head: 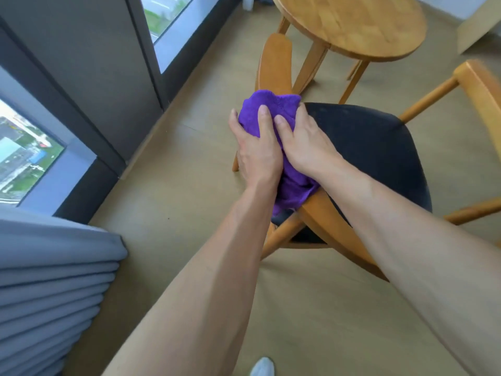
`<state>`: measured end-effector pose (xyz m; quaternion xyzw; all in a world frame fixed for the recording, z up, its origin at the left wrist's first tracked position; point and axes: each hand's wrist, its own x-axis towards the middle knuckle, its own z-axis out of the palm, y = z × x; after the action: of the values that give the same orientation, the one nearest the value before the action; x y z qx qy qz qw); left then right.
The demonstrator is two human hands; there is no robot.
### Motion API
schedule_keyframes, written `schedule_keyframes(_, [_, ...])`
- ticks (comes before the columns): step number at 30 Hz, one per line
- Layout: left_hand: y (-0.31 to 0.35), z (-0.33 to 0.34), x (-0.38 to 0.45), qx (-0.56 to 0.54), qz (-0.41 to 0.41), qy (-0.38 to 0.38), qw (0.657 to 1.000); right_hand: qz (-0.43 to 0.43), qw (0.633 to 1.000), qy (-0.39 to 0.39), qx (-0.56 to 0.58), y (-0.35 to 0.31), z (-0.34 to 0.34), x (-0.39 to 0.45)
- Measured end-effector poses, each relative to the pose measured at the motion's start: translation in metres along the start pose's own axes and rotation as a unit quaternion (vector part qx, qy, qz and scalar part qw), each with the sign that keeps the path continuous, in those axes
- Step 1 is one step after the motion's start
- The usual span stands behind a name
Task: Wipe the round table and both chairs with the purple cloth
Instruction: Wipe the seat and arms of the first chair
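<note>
The purple cloth (pixel 271 109) is bunched over the left armrest of a wooden chair (pixel 322 213) with a black seat (pixel 379 153). My left hand (pixel 257 147) and my right hand (pixel 303 142) lie side by side on the cloth, their fingers curled around it and the rail beneath. The bare end of the armrest (pixel 275 63) sticks out beyond the cloth. The round wooden table (pixel 352 23) stands just behind the chair. The chair's other arm (pixel 479 85) shows at the right edge. No second chair is in view.
Dark-framed floor-to-ceiling windows (pixel 81 77) run along the left. A grey folded curtain (pixel 48 280) hangs at the lower left. A cardboard box (pixel 477 28) sits at the upper right. The floor (pixel 176 213) is beige. A white shoe tip (pixel 261 366) shows at the bottom.
</note>
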<state>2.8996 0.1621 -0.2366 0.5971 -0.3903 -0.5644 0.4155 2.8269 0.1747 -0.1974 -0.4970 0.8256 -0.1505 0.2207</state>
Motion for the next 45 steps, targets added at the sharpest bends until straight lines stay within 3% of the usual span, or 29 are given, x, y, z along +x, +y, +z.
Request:
schedule_keyframes(6, [-0.031,0.003,-0.071,-0.017,-0.031,0.053,0.998,-0.072,0.997,-0.017,0.02,0.037,-0.007,-0.067])
schedule_keyframes(11, [-0.05,0.016,-0.121,0.013,-0.017,0.101,0.995,-0.074,0.997,-0.013,-0.016,0.073,-0.012,-0.108])
schedule_keyframes(15, [-0.059,0.022,-0.151,0.114,0.047,0.117,0.985,-0.075,0.996,0.018,-0.048,0.094,-0.019,-0.127])
schedule_keyframes(20, [-0.058,0.016,-0.148,0.284,0.151,0.086,0.943,-0.03,0.998,0.021,-0.055,0.1,-0.021,-0.131])
schedule_keyframes(23, [-0.044,0.003,-0.115,0.393,0.265,0.054,0.879,0.023,0.999,0.013,0.024,0.086,-0.02,-0.117])
schedule_keyframes(26, [-0.014,-0.009,-0.061,0.51,0.391,-0.015,0.766,0.081,0.993,0.027,0.08,0.062,-0.013,-0.1])
schedule_keyframes(29, [0.023,-0.01,-0.003,0.585,0.466,-0.118,0.654,0.124,0.982,0.094,0.105,0.041,-0.001,-0.087])
schedule_keyframes(32, [0.042,0.0,0.022,0.606,0.486,-0.178,0.604,0.164,0.969,0.172,0.064,0.027,0.008,-0.085])
schedule_keyframes(39, [0.006,0.0,-0.035,0.499,0.566,-0.266,0.6,0.196,0.926,0.317,0.064,0.032,0.018,-0.143])
schedule_keyframes(42, [-0.013,-0.001,-0.073,0.46,0.572,-0.269,0.623,0.232,0.884,0.404,0.046,0.037,0.02,-0.168])
schedule_keyframes(45, [-0.031,0.0,-0.112,0.437,0.537,-0.282,0.664,0.245,0.863,0.44,0.041,0.047,0.012,-0.184])
